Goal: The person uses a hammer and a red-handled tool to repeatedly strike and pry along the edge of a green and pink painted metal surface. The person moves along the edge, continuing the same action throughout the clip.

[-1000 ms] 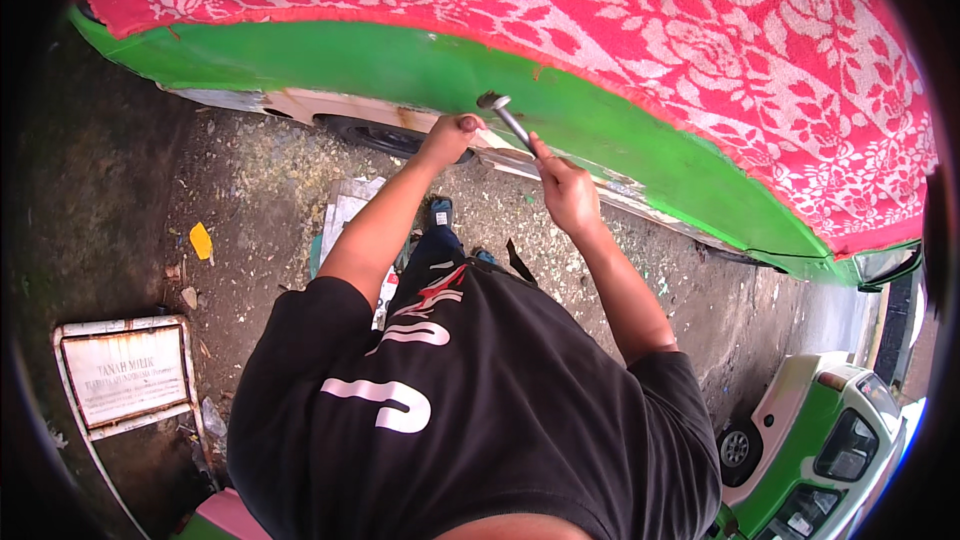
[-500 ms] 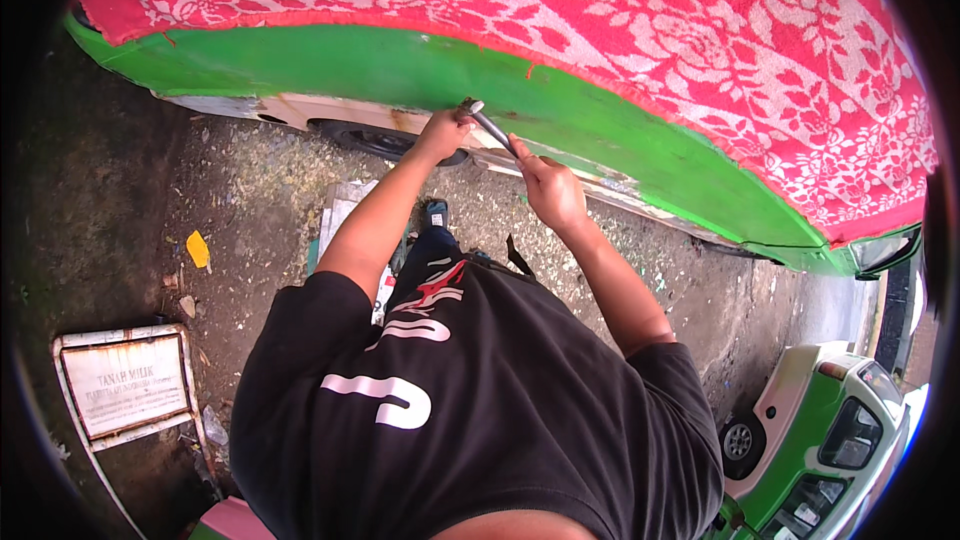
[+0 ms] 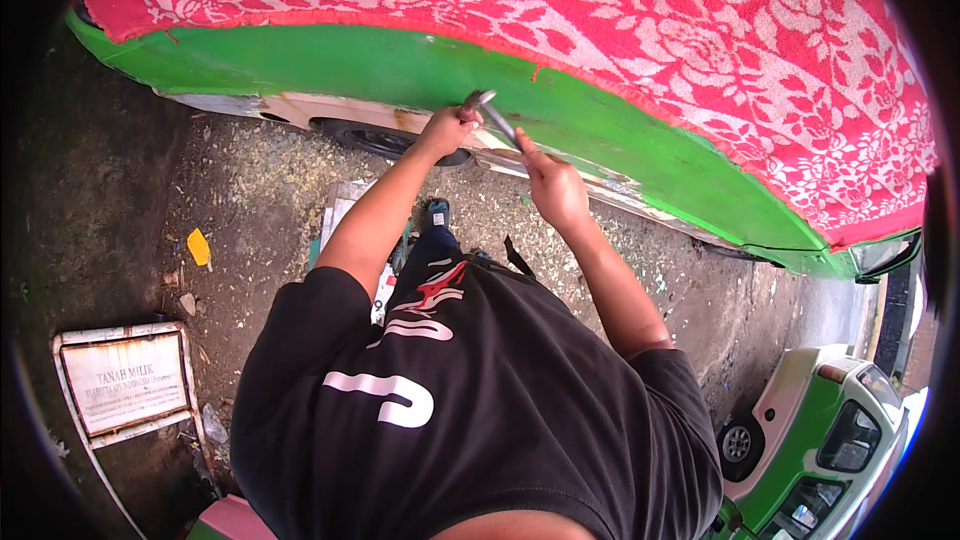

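Note:
My right hand (image 3: 556,186) is closed round the handle of a hammer (image 3: 500,122), its metal head up by my left hand. My left hand (image 3: 443,134) is closed against the side of a green and white vehicle (image 3: 380,68), just above a wheel. A small reddish-brown end of something sticks out of its fingers beneath the hammer head; the rest is hidden in the grip. The hammer head is close to that end, and I cannot tell whether they touch. Bare, worn patches show on the lower body panel beside my hands.
A red and pink floral cloth (image 3: 640,15) covers the vehicle's top. The wheel (image 3: 375,138) sits below my left hand. A rusty-framed sign (image 3: 130,385) stands at lower left, a yellow scrap (image 3: 198,247) lies on the ground, and another green and white vehicle (image 3: 800,440) is at lower right.
The hammer head has lifted slightly away from my left hand and a little to the right. My right hand has shifted slightly; my left hand stays in place.

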### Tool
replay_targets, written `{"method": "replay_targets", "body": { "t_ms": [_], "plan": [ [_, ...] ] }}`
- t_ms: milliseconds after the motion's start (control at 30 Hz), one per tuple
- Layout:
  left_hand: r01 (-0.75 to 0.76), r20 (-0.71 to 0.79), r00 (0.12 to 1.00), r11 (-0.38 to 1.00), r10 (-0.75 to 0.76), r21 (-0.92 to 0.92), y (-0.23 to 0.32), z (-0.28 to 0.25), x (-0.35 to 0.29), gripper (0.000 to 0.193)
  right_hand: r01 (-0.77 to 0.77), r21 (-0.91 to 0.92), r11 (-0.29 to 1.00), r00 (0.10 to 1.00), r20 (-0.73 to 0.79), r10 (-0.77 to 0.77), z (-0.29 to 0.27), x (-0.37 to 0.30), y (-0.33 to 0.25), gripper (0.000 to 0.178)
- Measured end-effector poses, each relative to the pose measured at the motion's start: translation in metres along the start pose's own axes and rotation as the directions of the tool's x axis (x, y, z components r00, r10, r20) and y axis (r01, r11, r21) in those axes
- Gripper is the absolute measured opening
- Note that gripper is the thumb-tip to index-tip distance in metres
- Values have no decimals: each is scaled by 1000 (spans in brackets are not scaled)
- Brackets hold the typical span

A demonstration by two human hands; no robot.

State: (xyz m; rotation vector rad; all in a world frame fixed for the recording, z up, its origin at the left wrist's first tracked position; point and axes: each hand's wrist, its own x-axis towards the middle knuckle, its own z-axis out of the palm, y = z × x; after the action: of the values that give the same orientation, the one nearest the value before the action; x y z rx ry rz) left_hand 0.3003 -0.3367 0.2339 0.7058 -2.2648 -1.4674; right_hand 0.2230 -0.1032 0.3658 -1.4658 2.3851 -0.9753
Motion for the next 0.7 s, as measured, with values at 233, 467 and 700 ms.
{"method": "replay_targets", "body": {
  "t_ms": [233, 467, 700],
  "plan": [
    [-73, -30, 997, 996, 72, -43, -21, -5, 1, 9, -200, 237, 951, 979, 11, 203, -17, -3, -6, 39],
    [72, -45, 995, 942, -92, -329, -35, -6, -23, 8, -209, 332, 920, 966, -75, 247, -10, -39, 31, 40],
    [-63, -156, 988, 961, 21, -270, -20, -14, -47, 9, -406, 421, 811, 900, 32, 434, -11, -57, 31, 40]
  ]
}}
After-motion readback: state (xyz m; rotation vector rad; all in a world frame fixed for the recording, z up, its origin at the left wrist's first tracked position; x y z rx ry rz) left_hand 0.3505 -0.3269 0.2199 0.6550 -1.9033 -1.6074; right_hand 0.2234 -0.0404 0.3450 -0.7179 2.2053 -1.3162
